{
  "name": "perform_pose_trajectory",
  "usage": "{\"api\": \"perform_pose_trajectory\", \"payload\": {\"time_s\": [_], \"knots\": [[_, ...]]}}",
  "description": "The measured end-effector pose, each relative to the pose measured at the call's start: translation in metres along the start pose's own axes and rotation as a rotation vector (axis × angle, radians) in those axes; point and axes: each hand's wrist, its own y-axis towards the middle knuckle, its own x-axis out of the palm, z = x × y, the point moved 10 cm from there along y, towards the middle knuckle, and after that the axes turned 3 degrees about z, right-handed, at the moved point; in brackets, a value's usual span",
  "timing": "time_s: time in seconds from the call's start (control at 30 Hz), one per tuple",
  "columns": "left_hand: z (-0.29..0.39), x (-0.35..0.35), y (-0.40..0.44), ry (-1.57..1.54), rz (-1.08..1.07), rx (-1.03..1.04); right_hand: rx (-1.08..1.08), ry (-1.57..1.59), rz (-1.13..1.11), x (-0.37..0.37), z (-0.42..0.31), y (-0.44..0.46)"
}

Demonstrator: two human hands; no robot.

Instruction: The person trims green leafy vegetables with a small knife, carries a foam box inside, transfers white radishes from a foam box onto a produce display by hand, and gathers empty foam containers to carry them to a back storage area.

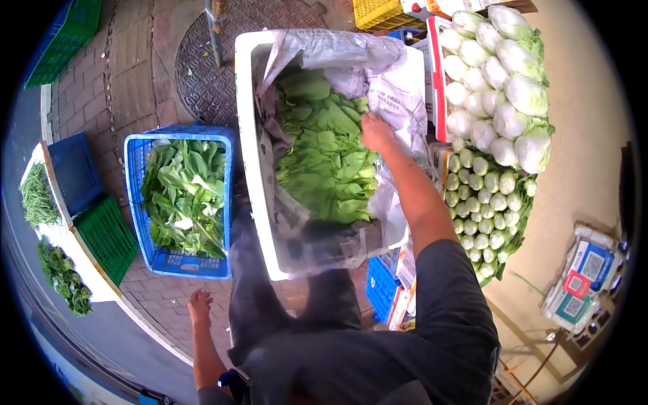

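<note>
In front of me stands a white foam box [251, 169] lined with crumpled printed paper [395, 101]. Rows of green leafy vegetables [327, 148] fill much of it. My right hand [378, 133] reaches into the box along its right side. Its fingers are curled at the edge of the greens, closed on some leaves there, though the fingertips are partly hidden. My left hand [200, 305] hangs low at my left, over the paving, with its fingers loosely apart and nothing in them. Nearest to it is a blue plastic crate [131, 202] holding loose leaves and trimmings [185, 196].
To the right are stacked Chinese cabbages [496, 88] and bundled pale-stemmed greens [482, 202]. A green crate [104, 236] and another blue crate [73, 172] stand at the left. A metal pole [214, 34] rises by a manhole cover [196, 74]. QR-code signs [580, 280] lie far right.
</note>
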Motion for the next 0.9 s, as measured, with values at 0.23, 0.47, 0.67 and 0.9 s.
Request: {"api": "perform_pose_trajectory", "payload": {"time_s": [0.23,0.47,0.67,0.9], "knots": [[-0.010,0.007,0.001,0.027,0.003,-0.028,-0.080,-0.059,-0.064,-0.004,-0.014,0.013],[-0.030,0.009,0.015,0.018,0.010,-0.058,-0.123,-0.063,-0.232,0.003,-0.015,0.009],[-0.012,0.014,0.011,0.032,0.022,-0.018,-0.134,-0.061,-0.318,-0.014,-0.021,-0.018],[0.246,0.152,-0.169,-0.214,-0.091,0.725,-0.106,-0.011,-0.318,0.014,-0.007,-0.037]]}}
